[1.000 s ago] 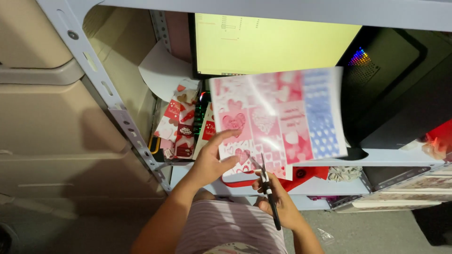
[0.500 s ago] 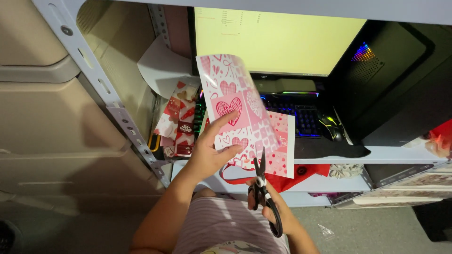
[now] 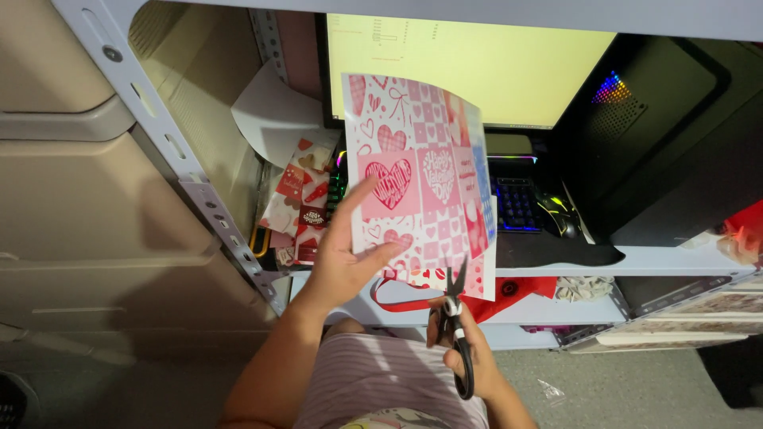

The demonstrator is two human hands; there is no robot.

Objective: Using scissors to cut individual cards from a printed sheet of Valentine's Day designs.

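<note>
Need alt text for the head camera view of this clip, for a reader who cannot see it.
The left hand holds up a pink and red heart-patterned sheet while the right hand works black scissors at its lower edge. Behind are a lit monitor, a backlit keyboard and a desk shelf.

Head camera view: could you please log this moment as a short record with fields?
Left hand: left hand holds up a pink and red heart-patterned paper sheet, thumb on its front
Right hand: right hand grips black-handled scissors, blades at the sheet's lower edge
Behind: lit pale yellow monitor, backlit keyboard, black computer tower
Left of the sheet: small red and pink cards
</note>
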